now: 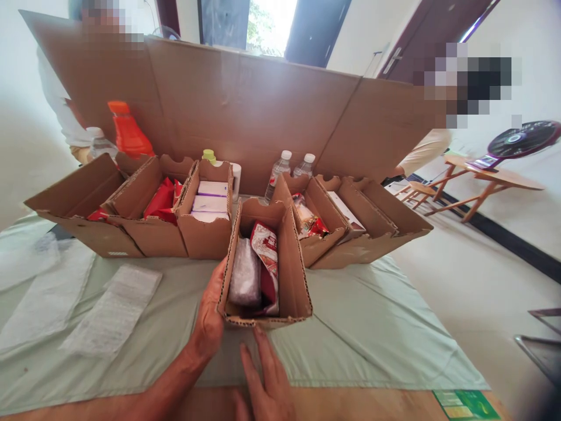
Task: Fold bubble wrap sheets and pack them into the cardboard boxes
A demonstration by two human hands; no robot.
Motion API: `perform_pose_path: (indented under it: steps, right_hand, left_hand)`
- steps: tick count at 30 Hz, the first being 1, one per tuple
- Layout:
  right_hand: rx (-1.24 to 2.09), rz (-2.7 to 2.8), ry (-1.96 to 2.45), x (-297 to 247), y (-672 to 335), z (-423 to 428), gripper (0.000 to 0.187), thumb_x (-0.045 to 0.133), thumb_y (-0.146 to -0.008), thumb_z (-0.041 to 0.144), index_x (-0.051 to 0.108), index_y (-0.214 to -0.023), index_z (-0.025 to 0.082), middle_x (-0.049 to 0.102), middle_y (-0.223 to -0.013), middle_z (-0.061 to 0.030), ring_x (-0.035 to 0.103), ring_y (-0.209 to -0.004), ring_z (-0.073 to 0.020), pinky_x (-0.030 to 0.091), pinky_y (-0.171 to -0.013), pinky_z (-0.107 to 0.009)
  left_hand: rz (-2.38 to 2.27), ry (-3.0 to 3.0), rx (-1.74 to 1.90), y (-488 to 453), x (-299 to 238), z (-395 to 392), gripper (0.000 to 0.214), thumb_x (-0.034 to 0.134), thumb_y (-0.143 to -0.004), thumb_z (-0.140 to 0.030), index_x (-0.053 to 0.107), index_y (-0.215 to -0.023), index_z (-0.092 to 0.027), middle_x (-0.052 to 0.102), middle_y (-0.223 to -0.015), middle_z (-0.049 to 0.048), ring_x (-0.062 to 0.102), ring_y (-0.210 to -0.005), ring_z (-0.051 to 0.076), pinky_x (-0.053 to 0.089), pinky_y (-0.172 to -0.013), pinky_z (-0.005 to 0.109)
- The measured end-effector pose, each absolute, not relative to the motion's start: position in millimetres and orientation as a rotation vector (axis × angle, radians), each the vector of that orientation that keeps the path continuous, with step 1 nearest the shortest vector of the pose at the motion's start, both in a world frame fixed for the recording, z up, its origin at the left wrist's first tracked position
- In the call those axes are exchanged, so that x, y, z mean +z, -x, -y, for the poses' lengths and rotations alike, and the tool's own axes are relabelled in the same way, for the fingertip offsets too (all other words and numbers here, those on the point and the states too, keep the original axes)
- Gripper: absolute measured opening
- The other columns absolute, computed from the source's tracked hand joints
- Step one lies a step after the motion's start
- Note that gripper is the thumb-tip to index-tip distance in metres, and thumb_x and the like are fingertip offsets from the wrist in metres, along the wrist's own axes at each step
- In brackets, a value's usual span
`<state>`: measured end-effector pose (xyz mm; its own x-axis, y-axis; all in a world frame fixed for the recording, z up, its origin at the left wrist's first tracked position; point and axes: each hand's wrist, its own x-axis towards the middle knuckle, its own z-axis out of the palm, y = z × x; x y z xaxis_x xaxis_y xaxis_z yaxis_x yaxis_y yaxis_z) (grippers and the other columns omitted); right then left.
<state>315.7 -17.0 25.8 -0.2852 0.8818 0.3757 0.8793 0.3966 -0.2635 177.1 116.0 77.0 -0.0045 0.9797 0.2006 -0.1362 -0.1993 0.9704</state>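
One cardboard box [294,269] holds a wrapped bundle [244,273] and red packet [266,248] (left hand [211,318] holding its side, right hand [268,383] spread).

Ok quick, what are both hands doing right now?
Left hand: holding the front cardboard box by its left side, fingers partly hidden.
Right hand: open, fingers outstretched at the box's near edge; can't tell whether it touches.

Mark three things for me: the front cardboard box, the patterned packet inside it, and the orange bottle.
Front cardboard box [294,272]: head view, right inner wall.
Patterned packet [266,250]: head view, printed upper part.
Orange bottle [131,135]: head view, body below the cap.
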Motion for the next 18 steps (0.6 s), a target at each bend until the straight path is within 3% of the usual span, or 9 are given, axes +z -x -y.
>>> perform_pose_path:
  steps: [5, 8, 12, 18]
  right_hand:
    - [-0.013, 2.229, 1.544, 48.1, -312.1, -23.3, 0.078, 0.057, -0.076, 0.004, 0.041, -0.153, 0.007, 0.029, -0.165, -0.0224, 0.038, -0.148, -0.0397, 0.053, -0.106, -0.054]
    - [-0.045, 2.203, 1.652, 58.5, -312.3, -50.6, 0.075, 0.056, -0.077, 0.004, 0.043, -0.15, 0.006, 0.029, -0.165, -0.0241, 0.042, -0.145, -0.0399, 0.054, -0.104, -0.056]
    - [-0.016, 2.212, 1.762, 70.2, -314.1, -92.6, 0.068, 0.058, -0.08, 0.007, 0.046, -0.147, 0.004, 0.03, -0.164, -0.0261, 0.048, -0.14, -0.0411, 0.054, -0.102, -0.056]
    - [0.108, 2.198, 1.755, 77.9, -328.4, -125.8, 0.065, 0.062, -0.082, 0.01, 0.05, -0.146, 0.009, 0.035, -0.162, -0.024, 0.05, -0.139, -0.0386, 0.052, -0.105, -0.057]
  left_hand:
    - [-0.971, -1.259, 1.406, -177.3, 52.2, -116.2, 0.062, 0.032, -0.104, -0.055, 0.041, -0.155, -0.021, 0.044, -0.161, 0.0071, 0.037, -0.15, 0.029, 0.029, -0.126, 0.048]
    - [-1.12, -1.34, 1.3, -178.5, 47.6, -116.3, 0.061, 0.04, -0.103, -0.054, 0.041, -0.155, -0.022, 0.039, -0.165, 0.0072, 0.032, -0.153, 0.027, 0.024, -0.127, 0.046]
    - [-1.187, -1.383, 1.157, -178.6, 48.1, -118.4, 0.062, 0.038, -0.103, -0.051, 0.036, -0.157, -0.019, 0.034, -0.167, 0.0091, 0.028, -0.155, 0.024, 0.02, -0.128, 0.048]
    - [-1.23, -1.365, 1.095, -177.4, 52.6, -123.5, 0.064, 0.037, -0.102, -0.053, 0.042, -0.153, -0.013, 0.04, -0.163, 0.0148, 0.034, -0.152, 0.025, 0.022, -0.127, 0.05]
